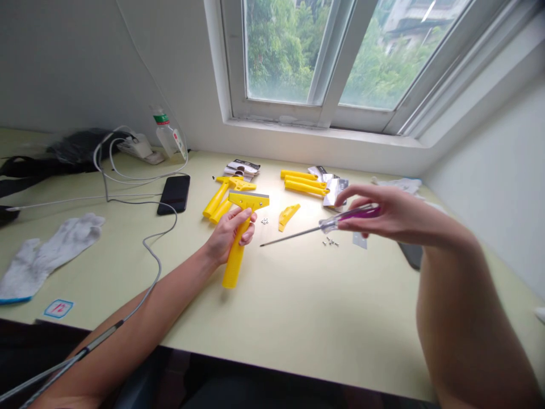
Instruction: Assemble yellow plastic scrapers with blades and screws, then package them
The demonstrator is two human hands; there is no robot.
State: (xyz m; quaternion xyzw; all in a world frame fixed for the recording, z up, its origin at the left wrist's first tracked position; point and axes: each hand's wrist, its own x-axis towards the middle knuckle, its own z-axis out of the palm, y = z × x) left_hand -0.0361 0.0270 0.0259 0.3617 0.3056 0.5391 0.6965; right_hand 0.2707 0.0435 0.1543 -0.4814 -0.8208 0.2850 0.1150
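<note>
My left hand is closed round the yellow handle of a scraper, whose head with a grey blade points away from me. In my right hand is a screwdriver with a clear and purple handle; its tip points left, a little right of the scraper and apart from it. A loose yellow scraper head piece lies between the hands on the table. Small nuts are grouped near my left hand, and several small screws lie below the screwdriver's handle.
Yellow scrapers lie behind my left hand, yellow handles and packets farther back. A phone, a cable, white gloves and a bottle are at left. A window stands behind the table.
</note>
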